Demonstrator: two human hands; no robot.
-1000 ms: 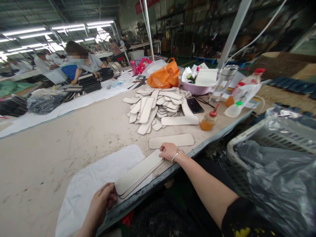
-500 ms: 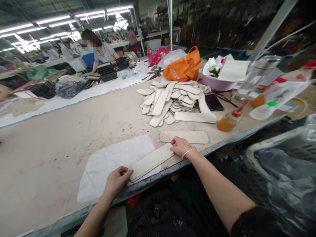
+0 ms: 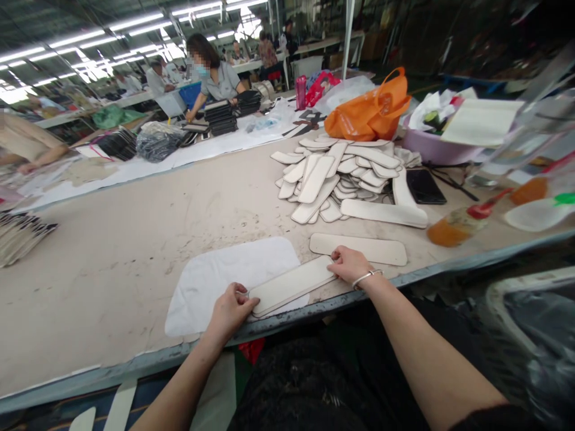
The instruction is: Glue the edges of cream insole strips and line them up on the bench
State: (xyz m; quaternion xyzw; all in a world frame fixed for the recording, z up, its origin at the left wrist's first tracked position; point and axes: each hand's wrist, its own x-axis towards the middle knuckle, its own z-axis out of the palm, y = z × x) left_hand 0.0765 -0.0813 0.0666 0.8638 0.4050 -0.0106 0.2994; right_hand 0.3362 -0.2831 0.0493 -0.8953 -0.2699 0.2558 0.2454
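A long cream strip [image 3: 294, 284] with rounded corners and a dark edge lies slanted near the table's front edge. My left hand [image 3: 232, 309] pinches its left end between thumb and fingers. At the other end, my right hand [image 3: 349, 264], with a bracelet at the wrist, grips the upper right corner. Under the strip is a white sheet [image 3: 206, 281] with rounded corners. Another cream strip [image 3: 363, 248] rests flat just beyond my right hand. Farther back, many similar strips form a loose pile [image 3: 332, 173].
Right of the pile are a dark flat device [image 3: 424, 187], a bottle of orange liquid with a red nozzle [image 3: 458, 226] and a lilac basin [image 3: 442, 146]. Behind the pile sits an orange bag [image 3: 368, 114]. A co-worker [image 3: 218, 75] handles black stacks across the table. Stacked pieces [image 3: 22, 236] lie far left.
The camera view has swung left, so the table's contents appear farther right. Both hands keep hold of the strip's two ends; the left thumb now lies farther over its end.
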